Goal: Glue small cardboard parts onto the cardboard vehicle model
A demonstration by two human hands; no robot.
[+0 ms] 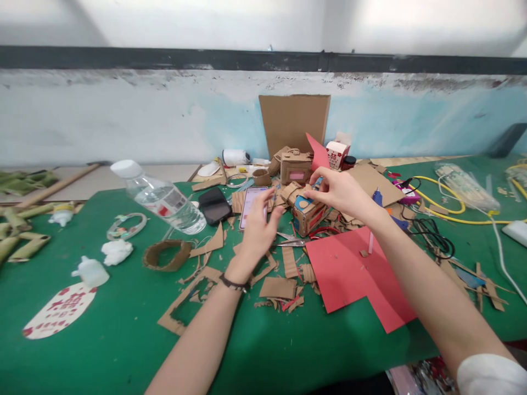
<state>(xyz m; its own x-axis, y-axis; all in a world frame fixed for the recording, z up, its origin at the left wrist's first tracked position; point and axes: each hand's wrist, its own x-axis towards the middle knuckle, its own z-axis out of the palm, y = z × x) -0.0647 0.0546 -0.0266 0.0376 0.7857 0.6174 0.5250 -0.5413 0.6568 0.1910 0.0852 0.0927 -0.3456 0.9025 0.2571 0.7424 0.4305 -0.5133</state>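
Note:
My left hand [260,227] is over the lower right part of a lit phone [250,204], fingers apart and nothing held. My right hand [335,189] reaches to a small cardboard box [309,216] with blue on its top; thumb and index finger curve toward each other at its upper edge. Whether they pinch a small piece there is too small to tell. Behind the box stands another cardboard box [295,168] with a pink patch. Scissors [293,243] lie in front of the blue-topped box, and a red sheet [346,269] lies to their right.
A water bottle [168,203] leans at the left, near a cardboard ring [167,255] and a black object [214,206]. Cardboard scraps cover the middle. A blue glue gun [377,197], a yellow cable [448,218] and black cords are at the right.

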